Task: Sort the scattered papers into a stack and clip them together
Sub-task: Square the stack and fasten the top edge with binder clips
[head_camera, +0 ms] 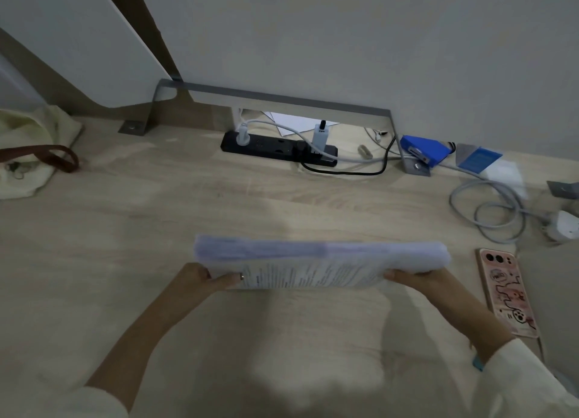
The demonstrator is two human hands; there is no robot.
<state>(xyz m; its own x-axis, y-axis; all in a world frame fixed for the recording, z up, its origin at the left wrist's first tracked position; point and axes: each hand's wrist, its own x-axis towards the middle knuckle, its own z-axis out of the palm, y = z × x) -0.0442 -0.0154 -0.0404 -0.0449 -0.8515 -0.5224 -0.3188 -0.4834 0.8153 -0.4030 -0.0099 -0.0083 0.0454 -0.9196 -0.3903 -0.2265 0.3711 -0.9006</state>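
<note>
I'm looking down at a pale wood tabletop (125,229) against a grey wall, with a black power strip (279,149) at the back, a cream bag (28,154) far left and a phone (506,292) to the right. My left hand (203,276) and right hand (416,278) clamp opposite ends of the stack of papers (319,262), held blurred above the tabletop.

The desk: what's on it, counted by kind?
Paper stacks: 1, held by left hand and right hand
Phones: 1
Power strips: 1
Bags: 1
Blue boxes: 1
Total: 5
</note>
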